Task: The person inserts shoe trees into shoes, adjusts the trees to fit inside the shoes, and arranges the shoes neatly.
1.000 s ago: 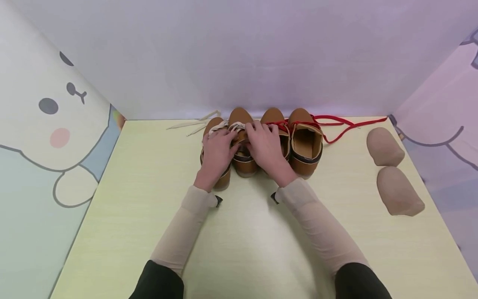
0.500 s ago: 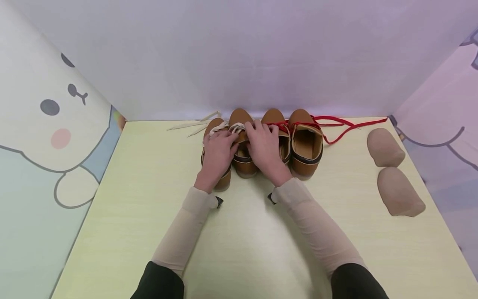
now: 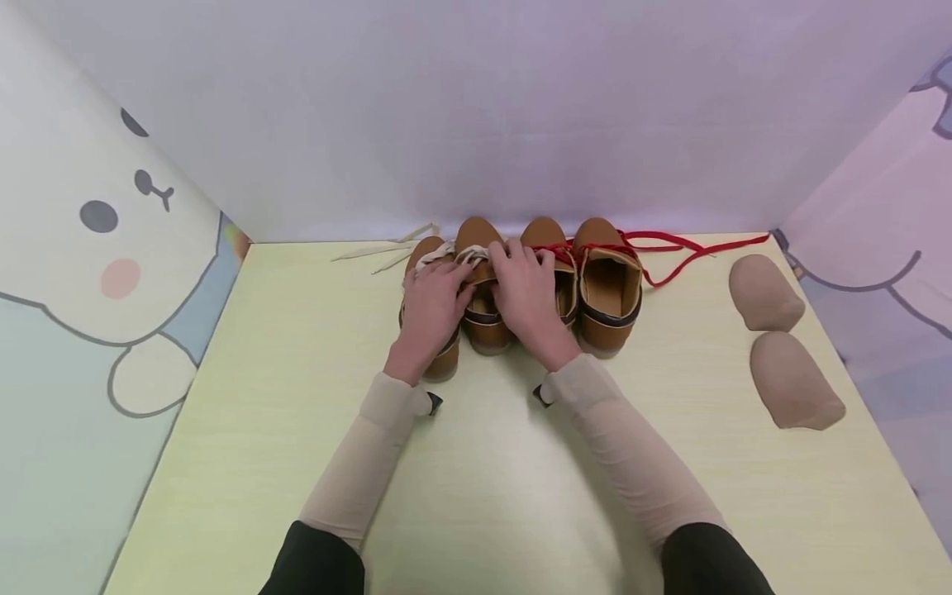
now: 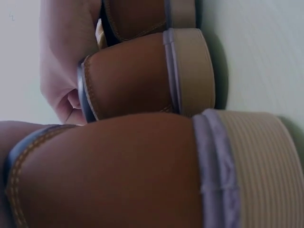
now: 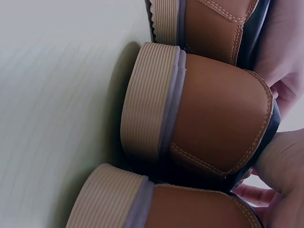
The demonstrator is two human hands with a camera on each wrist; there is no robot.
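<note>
Several brown leather shoes stand side by side with their toes toward the back wall. My left hand [image 3: 435, 302] lies over the leftmost shoe [image 3: 427, 245], its thumb and fingers at the left edge of the second shoe [image 3: 478, 234]. On that shoe's other side, my right hand [image 3: 530, 293] has its curled fingers at the collar and the white laces [image 3: 473, 254]. It partly covers the third shoe [image 3: 543, 231]. In the right wrist view, both hands meet the black-edged collar of the second shoe, whose heel [image 5: 218, 114] faces the camera. The fingertips are partly hidden.
The rightmost shoe [image 3: 610, 285] has red laces [image 3: 687, 244] trailing right on the pale table [image 3: 283, 397]. White lace ends [image 3: 379, 246] lie at left. Two beige rounded pieces [image 3: 766, 293] lie near the right edge. A lilac wall [image 3: 476, 116] rises behind the shoes.
The right wrist has shifted slightly left since a second ago. Both hands otherwise stay at the second shoe, and the shoes stay in place.
</note>
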